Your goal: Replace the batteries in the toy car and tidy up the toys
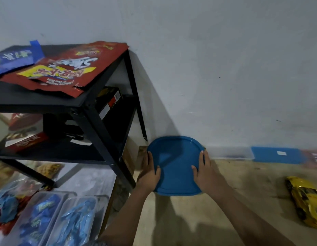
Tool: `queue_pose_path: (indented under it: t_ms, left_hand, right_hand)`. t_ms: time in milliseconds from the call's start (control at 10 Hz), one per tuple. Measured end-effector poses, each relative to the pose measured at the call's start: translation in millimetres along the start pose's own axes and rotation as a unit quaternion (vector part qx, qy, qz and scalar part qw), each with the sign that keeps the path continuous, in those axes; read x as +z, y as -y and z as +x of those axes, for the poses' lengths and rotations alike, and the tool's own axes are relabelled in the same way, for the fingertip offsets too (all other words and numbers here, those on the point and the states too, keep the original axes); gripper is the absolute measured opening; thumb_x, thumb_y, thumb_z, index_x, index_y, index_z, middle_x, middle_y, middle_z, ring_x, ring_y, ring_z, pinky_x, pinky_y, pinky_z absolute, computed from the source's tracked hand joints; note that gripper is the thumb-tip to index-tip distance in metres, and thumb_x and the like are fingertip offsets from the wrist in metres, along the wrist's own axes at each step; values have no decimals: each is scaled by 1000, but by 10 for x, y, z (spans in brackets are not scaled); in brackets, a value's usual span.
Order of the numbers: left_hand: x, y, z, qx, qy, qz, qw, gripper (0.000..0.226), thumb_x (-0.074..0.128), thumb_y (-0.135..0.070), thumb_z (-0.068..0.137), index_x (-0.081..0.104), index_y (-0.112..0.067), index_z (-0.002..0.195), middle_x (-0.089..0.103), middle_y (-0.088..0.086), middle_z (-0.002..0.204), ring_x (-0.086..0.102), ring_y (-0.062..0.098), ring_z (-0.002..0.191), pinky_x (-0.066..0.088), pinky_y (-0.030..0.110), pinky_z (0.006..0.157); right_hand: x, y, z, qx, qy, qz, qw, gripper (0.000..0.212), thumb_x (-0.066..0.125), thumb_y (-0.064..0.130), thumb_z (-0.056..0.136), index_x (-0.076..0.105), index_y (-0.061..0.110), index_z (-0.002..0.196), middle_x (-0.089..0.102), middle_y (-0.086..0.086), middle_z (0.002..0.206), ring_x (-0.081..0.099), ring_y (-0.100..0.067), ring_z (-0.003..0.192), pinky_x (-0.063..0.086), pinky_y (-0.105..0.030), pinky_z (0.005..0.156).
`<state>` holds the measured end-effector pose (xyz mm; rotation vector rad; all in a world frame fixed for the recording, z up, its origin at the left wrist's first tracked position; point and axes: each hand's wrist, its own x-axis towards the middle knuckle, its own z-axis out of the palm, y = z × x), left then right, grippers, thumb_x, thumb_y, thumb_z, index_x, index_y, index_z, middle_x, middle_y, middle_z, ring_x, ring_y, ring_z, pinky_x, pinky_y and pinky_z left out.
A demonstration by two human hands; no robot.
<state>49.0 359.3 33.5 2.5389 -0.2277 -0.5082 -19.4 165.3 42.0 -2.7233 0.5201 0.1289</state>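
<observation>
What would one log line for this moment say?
left hand: grips blue lid | right hand: grips blue lid | toy car: on floor, untouched

Black shelf (100,139), seemingly snack bags (65,68)

both arms stretched forward; left hand (150,172) and right hand (205,172) grip opposite edges of blue lid (177,157), thumbs on top.

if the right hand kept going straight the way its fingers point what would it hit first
Probably the wall, just past the lid that the right hand grips; depth unclear.
</observation>
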Motion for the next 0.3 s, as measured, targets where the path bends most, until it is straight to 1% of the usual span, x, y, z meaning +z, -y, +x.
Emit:
queue_pose_path:
  t_ms: [100,200,300]
  left_hand:
    - [0,3,19,0,21,-39,999,71,33,-33,100,-21,-30,145,-17,-10,157,56,26,103,53,36,79]
    - [-21,57,66,-14,35,-62,997,73,36,-33,100,-21,-33,145,-7,-7,158,57,15,85,49,25,68]
    - [-100,17,84,18,63,-64,996,80,38,-26,101,-34,-9,132,-15,9,156,43,17,125,29,4,88]
  right_hand:
    - [47,-75,54,-2,17,-25,1000,67,23,40,100,-12,8,147,-17,-3,156,43,-20,125,42,-23,85]
    - [91,-71,104,3,-1,-31,1000,66,21,41,100,-10,6,147,-19,3,151,45,-18,125,35,-17,75]
    - [268,-225,225,-46,-58,-61,995,75,1,47,97,35,-8,136,31,-8,145,67,-20,75,46,-16,46]
